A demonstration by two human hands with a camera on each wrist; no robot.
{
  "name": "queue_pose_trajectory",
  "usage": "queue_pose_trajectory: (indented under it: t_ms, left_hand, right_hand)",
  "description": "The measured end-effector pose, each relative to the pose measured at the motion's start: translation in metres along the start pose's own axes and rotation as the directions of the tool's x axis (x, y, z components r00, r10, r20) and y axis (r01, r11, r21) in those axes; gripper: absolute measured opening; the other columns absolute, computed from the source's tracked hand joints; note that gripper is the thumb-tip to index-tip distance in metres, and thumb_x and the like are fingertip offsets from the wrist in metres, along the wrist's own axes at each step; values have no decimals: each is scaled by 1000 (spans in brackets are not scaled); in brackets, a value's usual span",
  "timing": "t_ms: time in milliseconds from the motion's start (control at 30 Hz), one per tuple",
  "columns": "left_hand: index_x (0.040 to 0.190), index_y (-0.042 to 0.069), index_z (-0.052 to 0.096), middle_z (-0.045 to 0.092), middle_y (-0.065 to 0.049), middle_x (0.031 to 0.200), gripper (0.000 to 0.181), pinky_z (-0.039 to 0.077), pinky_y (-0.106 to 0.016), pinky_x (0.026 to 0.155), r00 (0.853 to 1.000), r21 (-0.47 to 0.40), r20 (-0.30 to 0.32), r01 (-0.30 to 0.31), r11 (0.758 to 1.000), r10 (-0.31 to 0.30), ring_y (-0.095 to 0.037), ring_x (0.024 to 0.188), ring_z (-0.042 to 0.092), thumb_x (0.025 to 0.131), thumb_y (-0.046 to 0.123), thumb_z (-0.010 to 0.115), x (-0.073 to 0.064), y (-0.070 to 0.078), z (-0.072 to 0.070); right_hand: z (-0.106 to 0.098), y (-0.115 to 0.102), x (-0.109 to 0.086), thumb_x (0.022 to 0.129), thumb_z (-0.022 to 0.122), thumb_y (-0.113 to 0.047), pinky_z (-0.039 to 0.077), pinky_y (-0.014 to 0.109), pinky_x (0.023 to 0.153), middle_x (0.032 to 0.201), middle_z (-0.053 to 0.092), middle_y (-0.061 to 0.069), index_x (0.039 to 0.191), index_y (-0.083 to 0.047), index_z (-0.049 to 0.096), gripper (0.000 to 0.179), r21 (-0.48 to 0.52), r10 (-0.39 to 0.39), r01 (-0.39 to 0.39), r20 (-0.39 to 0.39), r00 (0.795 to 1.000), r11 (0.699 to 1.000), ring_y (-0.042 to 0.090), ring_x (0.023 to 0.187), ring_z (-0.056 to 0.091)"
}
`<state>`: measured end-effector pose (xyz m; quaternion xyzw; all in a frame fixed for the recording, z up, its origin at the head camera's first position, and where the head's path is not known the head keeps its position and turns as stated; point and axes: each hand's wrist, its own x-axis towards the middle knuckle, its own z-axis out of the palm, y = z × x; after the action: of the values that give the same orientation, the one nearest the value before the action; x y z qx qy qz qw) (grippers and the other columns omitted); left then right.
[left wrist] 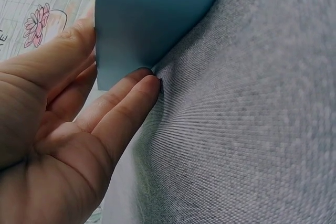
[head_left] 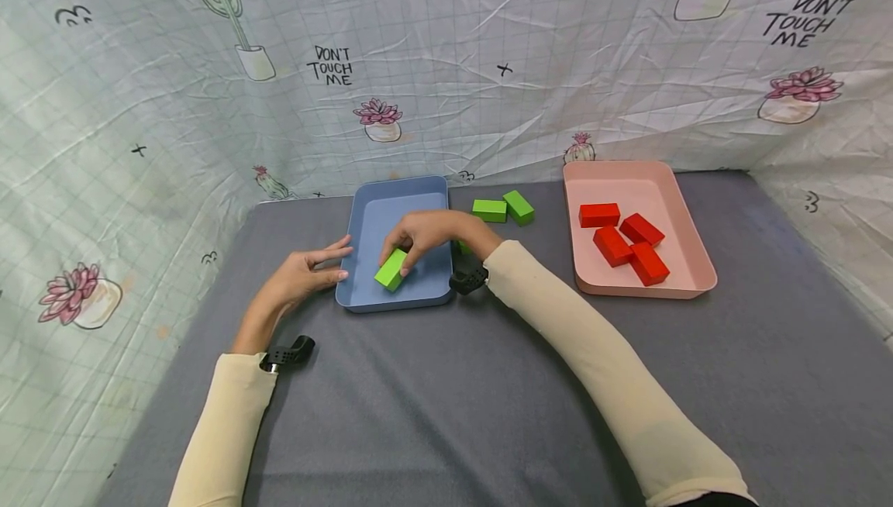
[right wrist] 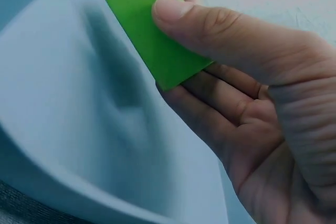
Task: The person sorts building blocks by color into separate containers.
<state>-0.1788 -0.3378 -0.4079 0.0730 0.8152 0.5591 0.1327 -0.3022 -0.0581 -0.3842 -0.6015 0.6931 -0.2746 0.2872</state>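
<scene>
A green block (head_left: 391, 270) is pinched between the thumb and fingers of my right hand (head_left: 424, 234), over the floor of the blue tray (head_left: 398, 307). The right wrist view shows the thumb on one face of the green block (right wrist: 152, 35), with fingers behind it and a blurred shadow on the tray below. My left hand (head_left: 298, 278) touches the tray's left side with fingers fairly straight. In the left wrist view its fingers (left wrist: 123, 103) lie against the lower edge of the tray wall (left wrist: 142, 19). The held block's far end is partly out of the right wrist view.
Two green blocks, one lying flat (head_left: 490, 211) and one angled (head_left: 518, 208), are right of the blue tray. Another green bit (head_left: 463, 247) shows beside my right wrist, mostly hidden. A pink tray (head_left: 687, 284) at the right holds several red blocks (head_left: 611, 246). Printed cloth hangs behind the grey table.
</scene>
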Motion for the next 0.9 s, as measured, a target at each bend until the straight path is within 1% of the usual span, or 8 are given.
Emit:
queue_pose_trajectory:
  t_ms: [133,333,433,567,633,767,900]
  left_hand:
    - [147,-3,49,29,-9,165,60,50,-16,93,1000,10,1,-6,1000,6,-36,146,35,94,11,74,1,1,2]
    - [146,0,53,32,-6,164,59,51,-15,91,1000,35,-11,-1,999,1,-31,149,32,93,12,75,3,1,3]
    - [146,0,53,32,-5,164,59,50,-15,91,1000,48,-7,-1,999,2,-29,151,26,93,13,75,3,0,3]
    - [146,3,54,33,-3,164,58,50,-14,90,1000,81,-7,4,997,-4,-26,153,19,94,16,75,3,-1,1]
    - [146,3,55,34,-3,163,58,49,-13,89,1000,96,-9,3,995,-2,-25,154,19,94,16,75,2,-1,0]
    - [146,2,54,34,-2,163,58,48,-13,90,1000,102,-3,0,995,0,-24,154,17,94,17,75,1,-1,-1]
    - [148,3,52,32,-2,164,60,48,-13,90,1000,96,10,2,995,-3,-25,154,16,94,19,75,-1,-1,-1]
  right_hand:
    - [2,5,2,90,80,-15,44,24,78,120,72,3,128,-7,72,39,-2,10,-10,8,1000,1000,9,87,54]
    - [7,10,3,91,79,-14,48,24,84,122,72,2,128,-6,71,39,29,13,-13,9,1000,999,8,94,59]
    - [8,10,2,91,78,-10,50,23,93,126,71,4,129,-3,70,40,81,7,-8,13,1000,997,8,106,63]
    - [10,10,1,92,76,-6,48,27,104,132,67,13,130,3,67,40,176,-15,12,15,1000,984,14,124,62]
    - [10,10,0,93,74,-5,47,29,106,133,66,16,130,5,66,40,206,-25,25,-2,1000,978,18,125,62]
    - [8,9,-8,95,72,-5,47,35,107,133,66,19,131,7,65,39,210,-28,37,-47,999,977,20,124,63]
    - [3,6,-19,96,71,-8,47,37,108,135,65,19,133,7,63,40,168,-7,19,-73,997,986,27,127,61]
